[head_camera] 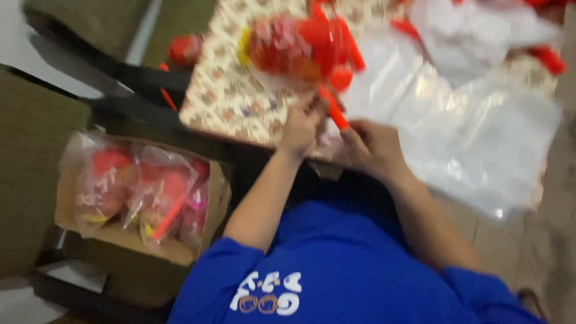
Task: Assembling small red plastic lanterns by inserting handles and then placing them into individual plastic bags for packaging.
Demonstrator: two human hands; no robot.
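- Desk (223, 97), floral-patterned cloth: clear plastic bags (488, 140) lie unfilled beside it.
- Left hand (301, 124) and right hand (368, 145) both grip an orange plastic stick (334, 109).
- Cardboard box (110, 238) left of desk: filled bags (140, 188) packed.

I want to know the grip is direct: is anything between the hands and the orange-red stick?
Nothing visible: the left hand and right hand both touch the orange-red stick at the table edge, though blur hides the fingers' exact hold.
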